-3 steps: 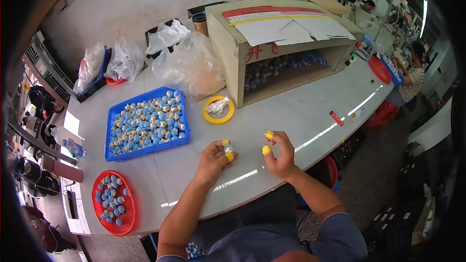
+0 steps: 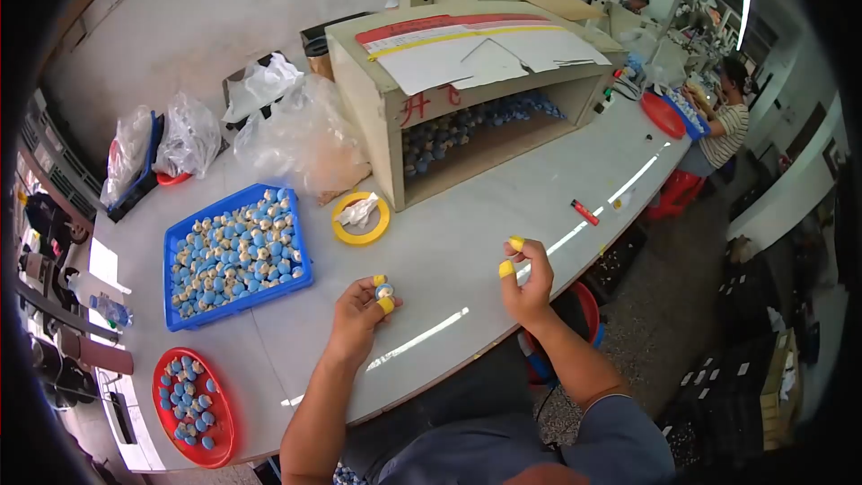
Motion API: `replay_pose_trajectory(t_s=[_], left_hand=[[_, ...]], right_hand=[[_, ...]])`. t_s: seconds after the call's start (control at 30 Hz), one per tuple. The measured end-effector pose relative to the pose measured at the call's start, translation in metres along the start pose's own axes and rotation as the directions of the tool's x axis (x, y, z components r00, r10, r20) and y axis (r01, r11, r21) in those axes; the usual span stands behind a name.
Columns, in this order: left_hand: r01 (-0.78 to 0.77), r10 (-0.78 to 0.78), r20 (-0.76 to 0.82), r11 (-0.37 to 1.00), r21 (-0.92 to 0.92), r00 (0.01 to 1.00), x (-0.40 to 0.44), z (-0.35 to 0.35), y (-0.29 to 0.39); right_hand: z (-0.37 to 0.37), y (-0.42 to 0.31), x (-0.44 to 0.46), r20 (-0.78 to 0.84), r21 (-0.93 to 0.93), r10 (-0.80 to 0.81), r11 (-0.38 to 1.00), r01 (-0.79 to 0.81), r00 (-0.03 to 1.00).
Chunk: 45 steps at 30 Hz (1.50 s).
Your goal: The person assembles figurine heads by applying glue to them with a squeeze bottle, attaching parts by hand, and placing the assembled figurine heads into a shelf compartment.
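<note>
Since the ball point(image 2: 384, 291) is small and round, the left hand point(image 2: 355, 319) pinches it between thumb and finger rather than in the palm, which leaves its blue-and-white side exposed. It is held over the bench point(image 2: 431, 260), inward from the near edge, to the right of the tray point(image 2: 241, 304). Yellow wraps point(image 2: 387, 305) cover fingertips on both hands, perhaps for grip or to spare the skin. The right hand point(image 2: 532, 286) is well apart, further along the near edge, thumb and finger bent toward each other; whether something thin lies between them I cannot tell. Toward the left edge, the tray's raised walls probably stop its many balls rolling off; the plate point(image 2: 224, 422), at the near left corner, holds fewer. Toward the far edge, the box point(image 2: 368, 126) stands with its mouth facing the near edge, presumably for easy reach.
</note>
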<state>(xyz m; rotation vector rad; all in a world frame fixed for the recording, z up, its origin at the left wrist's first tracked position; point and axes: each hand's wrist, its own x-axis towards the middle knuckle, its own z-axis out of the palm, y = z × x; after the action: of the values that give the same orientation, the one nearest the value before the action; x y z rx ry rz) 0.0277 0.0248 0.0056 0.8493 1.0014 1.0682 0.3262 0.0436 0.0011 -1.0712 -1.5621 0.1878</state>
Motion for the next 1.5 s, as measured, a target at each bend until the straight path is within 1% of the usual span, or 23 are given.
replay_pose_trajectory(t_s=[0.07,0.13,0.2,0.27,0.37,0.47,0.5,0.57,0.6,0.63,0.67,0.7,0.73,0.77,0.87,0.93,1.0,1.07,1.17,1.27,1.3,1.4,1.5], left_hand=[[0.042,-0.042,-0.021,0.998,-0.036,0.999,-0.001,0.010,0.001],[0.075,-0.073,0.028,0.994,-0.075,0.997,-0.002,0.011,0.000],[0.112,-0.108,0.046,0.990,-0.081,0.993,-0.002,0.015,0.003],[0.151,-0.149,0.033,0.986,-0.065,0.988,-0.003,0.019,0.006],[0.159,-0.158,0.039,0.987,-0.019,0.987,-0.003,0.018,0.004],[0.196,-0.196,0.048,0.981,0.006,0.979,-0.001,0.013,0.002],[0.193,-0.192,0.071,0.981,0.003,0.979,-0.001,0.012,0.001],[0.189,-0.187,0.095,0.982,-0.011,0.978,-0.002,0.012,0.002],[0.193,-0.189,0.127,0.981,-0.025,0.974,-0.002,0.009,-0.001],[0.198,-0.191,0.152,0.979,-0.037,0.970,0.001,0.005,-0.004],[0.203,-0.192,0.177,0.978,-0.046,0.965,0.002,0.002,-0.002],[0.217,-0.208,0.175,0.976,-0.030,0.962,0.000,0.003,0.002],[0.236,-0.230,0.177,0.972,-0.013,0.957,-0.002,0.007,0.008],[0.257,-0.253,0.188,0.966,0.006,0.949,-0.004,0.010,0.010],[0.228,-0.238,0.182,0.971,0.072,0.954,-0.004,0.009,0.004],[0.239,-0.248,0.205,0.969,0.070,0.947,-0.004,0.010,0.005],[0.247,-0.259,0.231,0.966,0.081,0.938,-0.004,0.008,0.007],[0.255,-0.269,0.249,0.963,0.089,0.930,-0.002,0.006,0.007],[0.259,-0.275,0.278,0.961,0.091,0.920,-0.002,0.002,0.004],[0.253,-0.268,0.308,0.963,0.088,0.913,-0.003,0.003,0.007],[0.251,-0.265,0.318,0.964,0.086,0.910,-0.003,0.003,0.009],[0.273,-0.307,0.318,0.951,0.148,0.897,0.000,0.002,0.010],[0.246,-0.295,0.332,0.952,0.181,0.896,-0.002,0.003,0.011]], right_hand=[[-0.051,0.036,0.002,-0.179,-0.204,0.071,0.973,-0.108,0.981],[-0.094,0.072,0.006,-0.404,-0.419,0.084,0.868,-0.266,0.911],[-0.137,0.131,0.008,-0.542,-0.475,0.149,0.758,-0.448,0.827],[-0.163,0.160,0.023,-0.654,-0.454,0.266,0.610,-0.649,0.708],[-0.186,0.189,0.050,-0.634,-0.507,0.426,0.400,-0.763,0.645],[-0.198,0.228,0.063,-0.587,-0.535,0.511,0.338,-0.774,0.629],[-0.199,0.232,0.067,-0.583,-0.530,0.505,0.357,-0.769,0.636],[-0.210,0.247,0.065,-0.570,-0.592,0.356,0.448,-0.670,0.741],[-0.197,0.244,0.066,-0.548,-0.621,0.282,0.494,-0.609,0.788],[-0.187,0.238,0.064,-0.524,-0.524,0.306,0.620,-0.584,0.795],[-0.175,0.206,0.069,-0.501,-0.404,0.332,0.727,-0.556,0.799],[-0.158,0.189,0.068,-0.405,-0.213,0.341,0.867,-0.450,0.848],[-0.140,0.173,0.063,-0.318,0.009,0.328,0.939,-0.343,0.889],[-0.120,0.153,0.058,-0.212,0.212,0.378,0.918,-0.336,0.901],[-0.068,0.076,0.043,0.063,0.123,0.432,0.891,-0.437,0.900],[-0.041,0.049,0.024,0.231,0.107,0.378,0.906,-0.410,0.896],[-0.015,0.006,0.019,0.358,0.168,0.239,0.934,-0.314,0.903],[0.008,-0.023,0.013,0.400,0.293,0.146,0.915,-0.277,0.905],[0.026,-0.034,0.005,0.432,0.337,-0.130,0.941,-0.026,0.892],[0.036,-0.032,-0.005,0.450,0.387,-0.167,0.922,-0.023,0.877],[0.042,-0.035,-0.007,0.392,0.407,-0.179,0.913,0.004,0.903],[0.048,-0.031,-0.014,0.282,0.420,-0.254,0.900,0.119,0.925],[0.047,-0.031,-0.016,0.271,0.421,-0.277,0.895,0.146,0.922]])
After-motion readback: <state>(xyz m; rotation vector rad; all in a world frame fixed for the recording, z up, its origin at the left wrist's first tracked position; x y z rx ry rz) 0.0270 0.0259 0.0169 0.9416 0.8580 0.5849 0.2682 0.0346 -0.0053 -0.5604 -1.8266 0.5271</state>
